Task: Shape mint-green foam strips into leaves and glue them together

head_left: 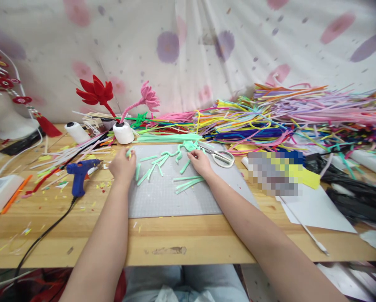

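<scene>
My left hand is closed in a pinch at the left edge of the grey cutting mat, with a bit of mint-green pipe cleaner showing at the fingertips. Toward the mat's back right, my right hand has its fingers closed at the edge of a bent mint-green pipe cleaner shape; the exact grip is partly hidden. Scissors lie just behind that hand. Between the hands are several cut mint-green pipe cleaner pieces, and longer strips lie in front of my right hand.
A blue glue gun with a black cord stands left of the mat. Behind are a white vase with red and pink flowers and piled pipe cleaners. White paper, a cable and black plastic lie right.
</scene>
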Motion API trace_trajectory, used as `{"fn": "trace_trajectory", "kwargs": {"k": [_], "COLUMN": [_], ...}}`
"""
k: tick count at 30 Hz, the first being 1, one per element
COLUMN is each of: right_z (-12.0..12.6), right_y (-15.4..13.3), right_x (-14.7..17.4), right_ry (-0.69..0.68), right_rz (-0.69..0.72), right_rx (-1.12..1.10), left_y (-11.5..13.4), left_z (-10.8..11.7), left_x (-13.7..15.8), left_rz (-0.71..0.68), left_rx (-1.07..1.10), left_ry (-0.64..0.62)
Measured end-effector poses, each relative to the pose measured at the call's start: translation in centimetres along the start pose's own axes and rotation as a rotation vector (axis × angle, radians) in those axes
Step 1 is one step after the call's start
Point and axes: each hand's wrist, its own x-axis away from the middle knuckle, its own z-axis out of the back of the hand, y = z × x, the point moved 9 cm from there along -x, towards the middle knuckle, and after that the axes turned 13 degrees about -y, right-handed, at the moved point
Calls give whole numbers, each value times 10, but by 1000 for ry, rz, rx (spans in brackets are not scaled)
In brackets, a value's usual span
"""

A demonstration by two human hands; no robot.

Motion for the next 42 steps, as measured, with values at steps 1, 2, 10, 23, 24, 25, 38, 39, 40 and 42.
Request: {"fn": "trace_trajectory", "kwargs": {"k": [1,2,10,23,24,25,38,39,40,42], "right_z": [0,0,-2,-3,-3,-3,-3,-3,-3,-3], "right_y": [0,0,0,0,0,0,0,-1,-1,-1], "right_x": [0,0,1,1,1,1,1,1,1,2], "right_ry": [-1,0,-8,-11,-12,-12,-5,-4,-4,-4], "right_rz": [4,7,8,10,11,10,26,27,26,19], "right_rx": [0,-2,-2,-5,-3,-2,4,4,3,3], "left_y": [6,9,-26,-44,-43,-42,-42,-51,-58,-64], "left_z": [-10,-18,-27,0,0,-1,-5,-10,-15,-24], "left_x": [0,-1,-9,-5,-5,-6,-11,-13,-15,-17], "left_rz": [-45,-74,46,204,193,173,99,149,186,215], "left_rx": [-6,-14,29,179,181,188,73,59,50,41], "left_ry": [-73,-126,-97,104,109,107,71,19,-35,-118]}}
